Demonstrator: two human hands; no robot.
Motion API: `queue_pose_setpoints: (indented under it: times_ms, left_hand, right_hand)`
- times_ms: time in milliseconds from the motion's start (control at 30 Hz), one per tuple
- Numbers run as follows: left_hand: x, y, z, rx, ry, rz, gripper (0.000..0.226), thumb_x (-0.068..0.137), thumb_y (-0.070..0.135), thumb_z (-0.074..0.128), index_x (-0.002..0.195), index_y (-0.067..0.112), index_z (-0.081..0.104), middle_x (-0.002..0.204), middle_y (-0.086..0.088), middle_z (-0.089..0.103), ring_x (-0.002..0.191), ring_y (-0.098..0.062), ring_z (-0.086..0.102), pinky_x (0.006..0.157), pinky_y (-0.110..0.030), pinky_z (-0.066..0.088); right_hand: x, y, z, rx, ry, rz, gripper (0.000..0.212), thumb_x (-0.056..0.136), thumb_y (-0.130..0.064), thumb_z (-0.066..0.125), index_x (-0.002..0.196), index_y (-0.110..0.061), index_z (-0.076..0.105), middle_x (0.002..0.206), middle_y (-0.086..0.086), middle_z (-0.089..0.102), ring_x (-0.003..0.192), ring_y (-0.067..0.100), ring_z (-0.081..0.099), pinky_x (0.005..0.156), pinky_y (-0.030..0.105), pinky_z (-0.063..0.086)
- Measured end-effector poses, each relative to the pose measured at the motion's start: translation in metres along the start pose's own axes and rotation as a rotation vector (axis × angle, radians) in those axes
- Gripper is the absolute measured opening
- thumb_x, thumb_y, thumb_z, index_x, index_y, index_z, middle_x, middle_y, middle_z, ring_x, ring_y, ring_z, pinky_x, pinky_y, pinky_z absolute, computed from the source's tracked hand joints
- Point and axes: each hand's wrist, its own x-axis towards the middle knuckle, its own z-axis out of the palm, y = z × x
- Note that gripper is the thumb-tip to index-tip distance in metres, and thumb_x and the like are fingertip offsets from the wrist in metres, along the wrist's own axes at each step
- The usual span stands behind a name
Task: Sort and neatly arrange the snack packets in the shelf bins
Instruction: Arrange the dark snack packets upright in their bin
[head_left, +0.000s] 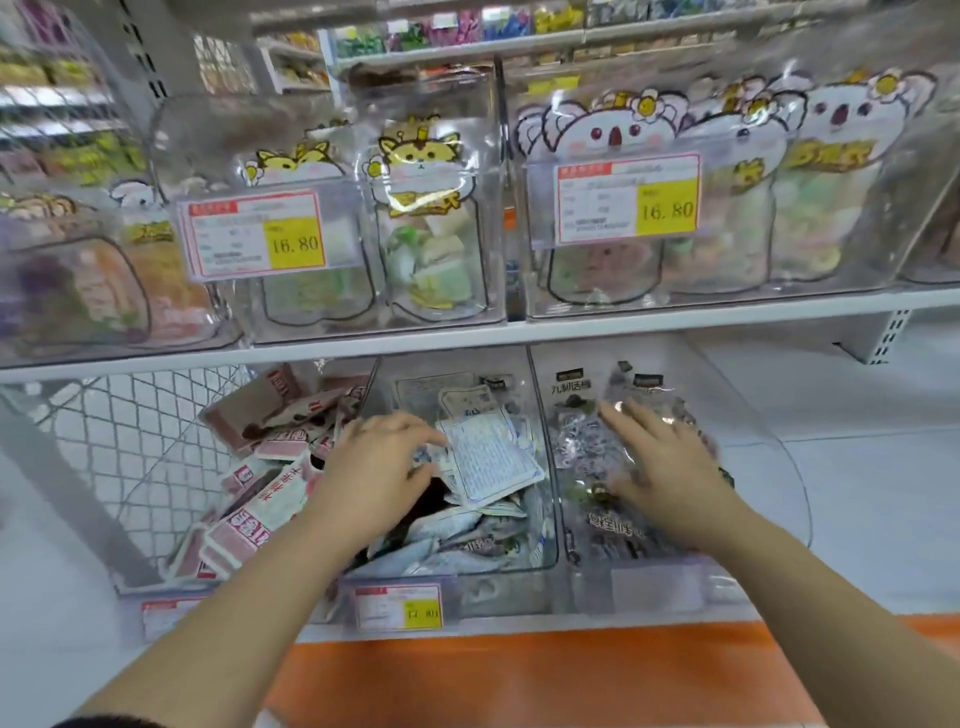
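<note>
Two hands showed at lower centre, the left hand (382, 457) and the right hand (662, 467). Three bins stood across the lower half: left bin (171, 584), middle bin (483, 592), right bin (779, 499). Their packets were too many to count, bar one white packet (493, 462) pinched by the left hand. Above sat two tiger bags (418, 218) and three koala bags (597, 135). Four price tags (626, 197) could be made out, two upper, two lower.

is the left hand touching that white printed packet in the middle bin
Touching. The head view shows the left hand pinching the white printed packet at its left edge, fingers above, thumb below.
</note>
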Motion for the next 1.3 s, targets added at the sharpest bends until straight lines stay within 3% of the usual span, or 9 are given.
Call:
queue_pose_setpoints:
  times_ms: [167, 400, 533, 600, 700, 800, 900, 1100, 1300]
  left_hand:
    - [-0.021, -0.012, -0.005, 0.055, 0.079, -0.036, 0.029, 0.090, 0.042, 0.056, 0.115, 0.029, 0.064, 0.121, 0.011, 0.059, 0.108, -0.016, 0.058, 0.098, -0.033, 0.035]
    - [-0.027, -0.017, -0.007, 0.278, 0.002, -0.070, 0.051, 0.088, 0.061, 0.046, 0.132, 0.038, 0.047, 0.132, 0.014, 0.055, 0.126, -0.011, 0.046, 0.109, -0.033, 0.020]
    - [-0.024, -0.014, -0.003, 0.290, 0.031, -0.141, 0.047, 0.087, 0.058, 0.049, 0.126, 0.032, 0.054, 0.126, 0.009, 0.057, 0.122, -0.014, 0.048, 0.108, -0.036, 0.021]
    - [-0.019, -0.010, 0.000, 0.355, -0.026, -0.168, 0.047, 0.088, 0.057, 0.048, 0.126, 0.030, 0.056, 0.129, 0.006, 0.052, 0.125, -0.018, 0.043, 0.110, -0.040, 0.020]
    - [-0.007, -0.007, 0.006, 0.399, -0.096, -0.188, 0.045, 0.090, 0.052, 0.049, 0.126, 0.027, 0.057, 0.131, 0.001, 0.046, 0.126, -0.022, 0.039, 0.111, -0.043, 0.022]
    - [0.004, -0.009, 0.007, 0.337, -0.120, -0.223, 0.038, 0.090, 0.046, 0.052, 0.123, 0.028, 0.059, 0.128, -0.001, 0.047, 0.124, -0.023, 0.040, 0.111, -0.043, 0.023]
    - [0.010, -0.011, 0.007, 0.309, -0.076, -0.238, 0.028, 0.091, 0.041, 0.052, 0.113, 0.031, 0.064, 0.124, 0.001, 0.052, 0.120, -0.022, 0.043, 0.109, -0.042, 0.023]
    - [0.018, -0.011, -0.003, 0.114, 0.084, -0.283, 0.021, 0.097, 0.035, 0.046, 0.099, 0.035, 0.067, 0.115, 0.004, 0.061, 0.113, -0.023, 0.050, 0.100, -0.037, 0.030]
    - [0.017, -0.017, -0.007, 0.261, -0.139, -0.275, 0.026, 0.093, 0.048, 0.046, 0.101, 0.038, 0.069, 0.124, 0.004, 0.054, 0.121, -0.025, 0.043, 0.109, -0.049, 0.022]
  right_hand:
    - [0.008, -0.002, 0.014, -0.244, -0.061, 0.099, 0.079, 0.090, -0.063, 0.036, 0.145, -0.043, -0.018, 0.159, -0.005, -0.008, 0.143, 0.041, -0.007, 0.109, 0.067, 0.007]
    - [0.007, -0.027, -0.005, -0.124, -0.023, 0.153, 0.075, 0.088, -0.062, 0.044, 0.148, -0.043, 0.001, 0.159, -0.004, -0.002, 0.143, 0.039, -0.013, 0.108, 0.068, 0.001]
    - [-0.010, -0.047, -0.018, 0.094, 0.226, -0.160, 0.052, 0.084, -0.044, 0.062, 0.134, -0.039, 0.046, 0.146, -0.013, 0.036, 0.142, 0.024, 0.014, 0.115, 0.058, 0.009]
    - [-0.021, -0.061, -0.018, 0.163, 0.055, -0.332, 0.040, 0.087, -0.043, 0.059, 0.126, -0.041, 0.052, 0.135, -0.028, 0.040, 0.139, 0.005, 0.018, 0.119, 0.045, 0.002]
    - [-0.025, -0.072, 0.000, 0.005, -0.115, -0.453, 0.030, 0.090, -0.042, 0.057, 0.118, -0.037, 0.062, 0.123, -0.023, 0.059, 0.137, 0.004, 0.024, 0.117, 0.042, -0.005]
    - [-0.019, -0.074, 0.019, -0.051, 0.088, -0.542, 0.003, 0.075, -0.034, 0.073, 0.072, -0.033, 0.073, 0.074, -0.019, 0.069, 0.106, 0.012, 0.057, 0.113, 0.046, 0.021]
    - [-0.013, -0.072, 0.025, 0.002, 0.179, -0.523, 0.013, 0.069, -0.031, 0.071, 0.057, -0.031, 0.066, 0.055, -0.018, 0.059, 0.074, 0.008, 0.057, 0.097, 0.031, 0.029]
    - [-0.016, -0.070, 0.010, 0.352, 0.216, -0.352, 0.013, 0.087, -0.019, 0.065, 0.074, -0.021, 0.066, 0.070, -0.021, 0.053, 0.066, -0.006, 0.050, 0.065, 0.007, 0.037]
    - [-0.021, -0.065, -0.005, 0.734, 0.376, -0.091, 0.017, 0.085, -0.012, 0.065, 0.071, -0.020, 0.063, 0.057, -0.001, 0.061, 0.051, 0.006, 0.054, 0.051, 0.007, 0.040]
